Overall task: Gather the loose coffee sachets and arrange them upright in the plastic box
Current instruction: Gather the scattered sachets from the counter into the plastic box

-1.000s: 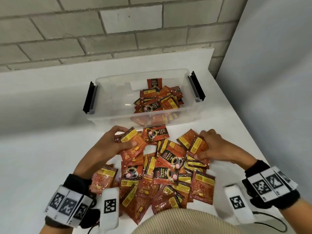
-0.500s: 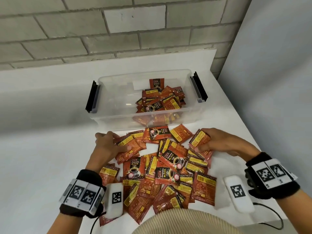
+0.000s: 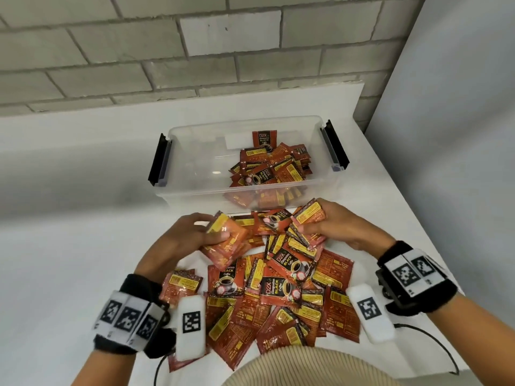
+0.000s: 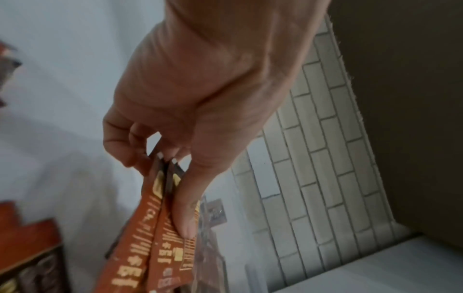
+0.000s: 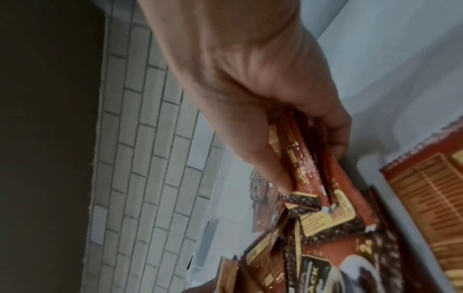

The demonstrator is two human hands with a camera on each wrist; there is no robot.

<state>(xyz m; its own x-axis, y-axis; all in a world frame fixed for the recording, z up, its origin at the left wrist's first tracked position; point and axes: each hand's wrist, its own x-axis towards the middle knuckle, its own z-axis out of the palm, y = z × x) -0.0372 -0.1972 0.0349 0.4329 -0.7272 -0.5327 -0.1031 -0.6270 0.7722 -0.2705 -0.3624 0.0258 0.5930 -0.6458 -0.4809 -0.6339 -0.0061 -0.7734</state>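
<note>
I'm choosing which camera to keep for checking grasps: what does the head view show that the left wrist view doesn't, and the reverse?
Only the head view shows the right hand holding sachets, the plastic box with sachets piled at its right end, and the loose pile on the table.

Only the left wrist view shows the thumb pressing the bundle's face, close up.

Both show the left hand gripping several sachets.

Your loose coffee sachets (image 3: 281, 291), red-orange with yellow labels, lie flat and overlapping in a heap on the table just in front of the plastic box (image 3: 195, 168). That clear box with black side latches holds more sachets jumbled in its right half, one standing upright against the far wall.
</note>
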